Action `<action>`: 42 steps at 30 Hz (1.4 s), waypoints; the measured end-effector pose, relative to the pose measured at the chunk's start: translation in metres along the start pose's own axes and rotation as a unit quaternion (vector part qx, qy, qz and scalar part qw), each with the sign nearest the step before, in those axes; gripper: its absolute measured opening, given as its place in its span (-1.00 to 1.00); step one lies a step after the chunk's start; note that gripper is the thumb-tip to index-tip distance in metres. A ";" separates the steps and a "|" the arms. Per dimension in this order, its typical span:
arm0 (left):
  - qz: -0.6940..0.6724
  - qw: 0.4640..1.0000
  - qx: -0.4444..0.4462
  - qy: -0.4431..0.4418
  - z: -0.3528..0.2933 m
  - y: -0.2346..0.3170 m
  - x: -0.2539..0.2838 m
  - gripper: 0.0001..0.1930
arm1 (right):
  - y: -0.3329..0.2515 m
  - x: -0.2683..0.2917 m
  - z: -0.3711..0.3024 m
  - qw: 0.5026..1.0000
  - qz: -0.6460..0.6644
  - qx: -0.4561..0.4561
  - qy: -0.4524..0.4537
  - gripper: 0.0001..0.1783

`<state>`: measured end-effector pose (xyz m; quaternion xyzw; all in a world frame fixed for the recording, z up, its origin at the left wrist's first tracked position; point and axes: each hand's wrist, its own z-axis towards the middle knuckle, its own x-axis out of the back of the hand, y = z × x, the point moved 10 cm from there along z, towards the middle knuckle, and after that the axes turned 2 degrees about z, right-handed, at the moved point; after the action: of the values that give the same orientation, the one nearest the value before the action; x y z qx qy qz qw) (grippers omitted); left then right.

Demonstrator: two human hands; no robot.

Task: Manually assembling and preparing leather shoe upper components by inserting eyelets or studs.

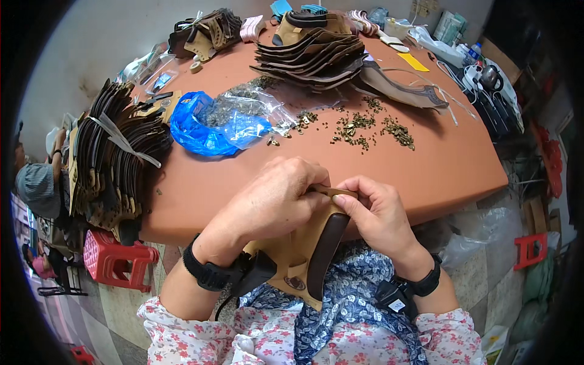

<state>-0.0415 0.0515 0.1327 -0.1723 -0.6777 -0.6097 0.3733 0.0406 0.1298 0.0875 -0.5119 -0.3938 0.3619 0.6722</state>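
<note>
Around the work lay a room with a pale wall (91,36) and a checkered tiled floor (115,310), where a red stool (121,258) stood near the table's left side. The brown-orange table (438,176) spread ahead of the person, its near edge just beyond the forearms. On it, a thick stack of dark and tan pieces (109,164) filled the left edge, and a fanned pile of brown pieces (310,58) rose toward the far side. A blue plastic bag (194,131) lay between them, beside a clear one

The tan leather piece (286,274) was below both hands, above the leaf-print apron (365,267) on the lap. Its long axis ran from the hands down and slightly left, the lower tip pointing toward the person; a dark padded strip (325,258) curved along its right side

The left hand (283,188) was closed, fingers curled in on the piece's upper end. The right hand (377,210) held a narrow pinch, thumb and forefinger pressed together on a slim tan strap end (345,192), close beside the left fingers. Smallest were the brass-coloured bits (356,125), scattered in loose heaps beyond the hands
</note>
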 end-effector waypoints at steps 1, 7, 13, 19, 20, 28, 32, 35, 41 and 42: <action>-0.001 1.000 -0.002 0.003 -0.001 0.001 0.000 -0.82 | -0.002 0.000 0.000 1.000 -0.007 0.009 0.010 -0.90; 0.045 0.992 -0.087 0.080 -0.005 0.012 0.002 -0.87 | -0.004 -0.002 -0.001 0.998 -0.045 0.025 0.039 -0.93; -0.096 0.995 0.041 0.005 -0.002 -0.026 -0.007 -0.82 | 0.008 -0.004 -0.001 0.999 0.033 0.000 0.022 -0.89; -0.131 0.989 0.062 -0.016 -0.002 -0.031 -0.007 -0.81 | -0.042 -0.002 -0.017 0.949 -0.199 0.218 0.107 -0.76; -0.132 0.989 0.057 -0.014 -0.002 -0.030 -0.007 -0.81 | -0.044 -0.003 -0.018 0.942 -0.212 0.236 0.106 -0.75; -0.136 0.989 0.055 -0.003 -0.001 -0.032 -0.011 -0.81 | -0.054 -0.010 -0.024 0.908 -0.288 0.277 0.128 -0.81; -0.109 0.992 0.058 -0.001 0.000 -0.027 -0.010 -0.82 | -0.053 -0.009 -0.023 0.913 -0.291 0.257 0.125 -0.84; -0.113 0.992 0.058 0.007 0.001 -0.028 -0.011 -0.82 | -0.044 -0.005 -0.017 0.939 -0.232 0.227 0.111 -0.84; -0.121 0.991 0.058 0.012 0.004 -0.032 -0.012 -0.82 | -0.060 -0.015 -0.026 0.872 -0.368 0.292 0.138 -0.87; -0.111 0.992 0.060 0.013 0.004 -0.032 -0.011 -0.82 | -0.062 -0.017 -0.027 0.859 -0.386 0.304 0.141 -0.87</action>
<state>-0.0570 0.0519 0.1027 -0.0652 -0.7233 -0.6077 0.3215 0.0628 0.0906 0.1403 -0.1344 -0.3311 0.0985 0.9288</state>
